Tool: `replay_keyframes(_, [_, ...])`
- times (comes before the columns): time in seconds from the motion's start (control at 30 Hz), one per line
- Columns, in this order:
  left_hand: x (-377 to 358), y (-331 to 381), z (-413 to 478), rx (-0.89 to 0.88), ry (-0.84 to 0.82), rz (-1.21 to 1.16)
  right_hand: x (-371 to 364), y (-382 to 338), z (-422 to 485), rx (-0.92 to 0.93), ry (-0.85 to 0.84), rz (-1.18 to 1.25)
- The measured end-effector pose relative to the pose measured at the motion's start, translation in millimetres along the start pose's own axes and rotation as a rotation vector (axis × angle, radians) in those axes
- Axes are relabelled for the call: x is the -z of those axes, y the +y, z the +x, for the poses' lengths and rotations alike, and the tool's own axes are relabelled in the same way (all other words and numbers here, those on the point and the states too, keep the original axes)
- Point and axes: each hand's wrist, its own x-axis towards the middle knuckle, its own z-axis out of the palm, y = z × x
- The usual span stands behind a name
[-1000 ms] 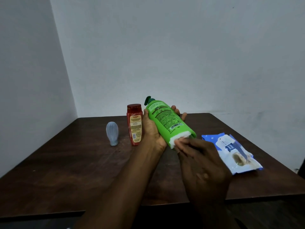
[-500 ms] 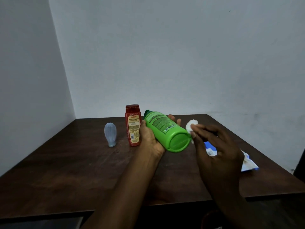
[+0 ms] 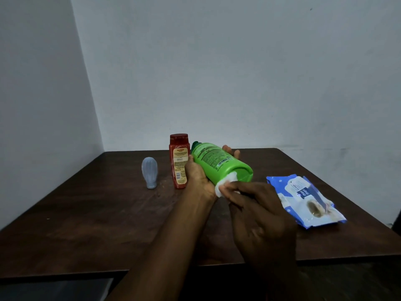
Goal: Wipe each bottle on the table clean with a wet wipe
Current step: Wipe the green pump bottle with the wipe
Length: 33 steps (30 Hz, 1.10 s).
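Wet wipe (image 3: 225, 185) is back in contact with the green bottle (image 3: 219, 164), pressed at the lower edge of its base; 0.5 s ago it was lifted clear to the right of the base. Judgement: a new wiping stroke on the base is starting, so this bottle is not finished.

Right hand (image 3: 258, 216): fingers pinched on the wadded wipe. Left hand (image 3: 198, 175): wrapped around the green bottle's body, holding it tilted above the counter (image 3: 97, 213), cap end away, base toward the camera.

Versus 1.0 s ago: same contact zone, wipe again at the base rim.

Red bottle (image 3: 179, 160) and pale blue bottle (image 3: 149, 172) stand upright on the counter left of the hands, not touched. Wipe pack (image 3: 303, 200) lies to the right, now unobstructed.
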Motion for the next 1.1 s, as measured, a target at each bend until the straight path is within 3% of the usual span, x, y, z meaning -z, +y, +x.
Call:
replay_keyframes(0.3, [12.2, 2.8, 5.6, 0.028, -0.037, 0.06, 19.0, 13.2, 19.7, -0.141, 0.091, -0.104])
replay_keyframes(0.47, [11.0, -0.6, 7.5, 0.013, -0.057, 0.036, 8.1, 3.2, 24.0, -0.04, 0.066, -0.05])
replay_keyframes(0.7, [8.3, -2.0, 1.5, 0.009, -0.121, 0.05, 5.8, 5.1, -2.1, 0.123, -0.112, 0.033])
replay_keyframes(0.8, [12.0, 3.1, 3.4, -0.018, -0.209, 0.127, 22.3, 17.2, -10.4, 0.027, -0.108, 0.095])
replay_keyframes(0.97, [20.3, 7.7, 1.5, -0.044, -0.29, 0.345, 37.6, 19.9, -2.6, -0.287, 0.039, 0.149])
replay_keyframes(1.1, [23.5, 7.1, -3.1, -0.045, -0.285, 0.525, 27.5, 24.0, -3.9, -0.344, -0.113, 0.146])
